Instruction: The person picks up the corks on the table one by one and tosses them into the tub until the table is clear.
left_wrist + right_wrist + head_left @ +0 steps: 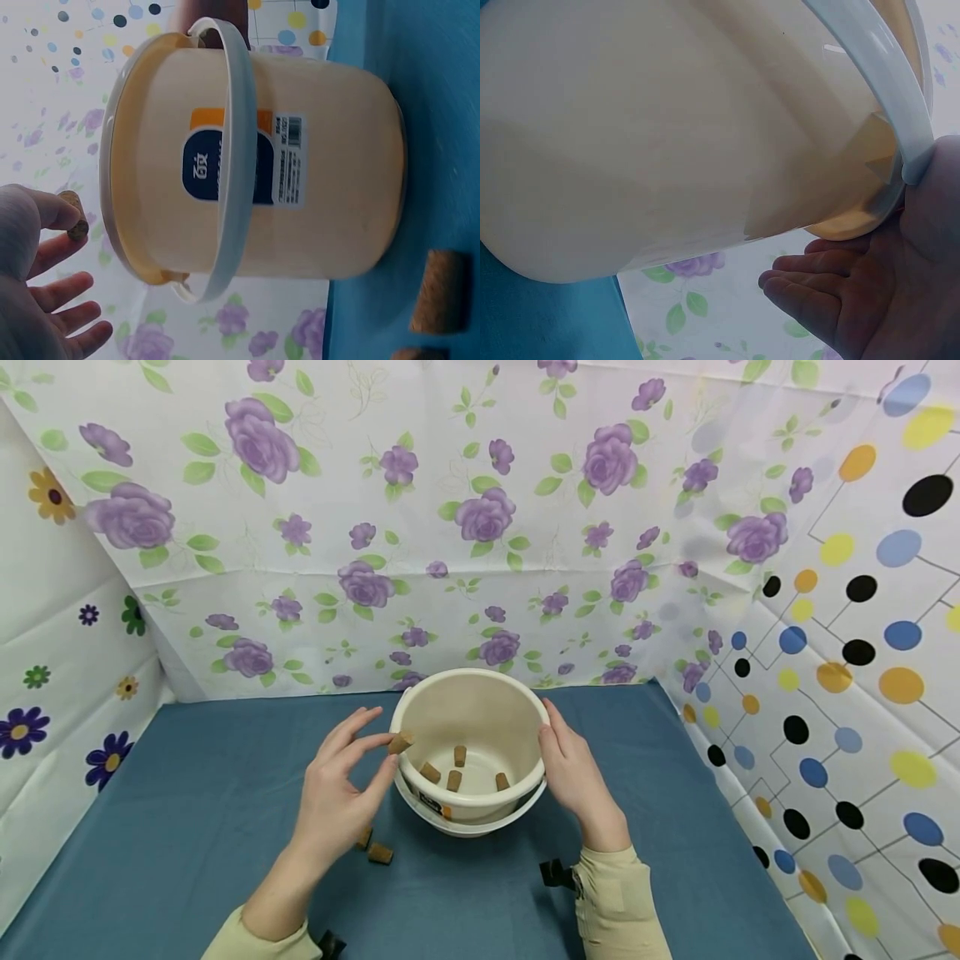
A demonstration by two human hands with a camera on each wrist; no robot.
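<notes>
My left hand (339,789) pinches a cork (401,742) between thumb and index finger, over the left rim of a cream bucket (431,697). In the left wrist view the other fingers (79,309) are spread, and the cork is beside the bucket's mouth. Several corks (460,756) lie inside on the bucket's floor. My right hand (576,768) rests against the bucket's right rim, thumb by the handle's end; in the right wrist view its fingers (802,300) extend loosely past the wall. The bucket's white handle (238,161) hangs down across the label in front.
Two more corks (380,854) lie on the blue cloth (225,793), left of the bucket and close to my left wrist. Behind stands a flower-patterned sheet (420,527), with a dotted sheet (855,693) on the right and another flowered one on the left.
</notes>
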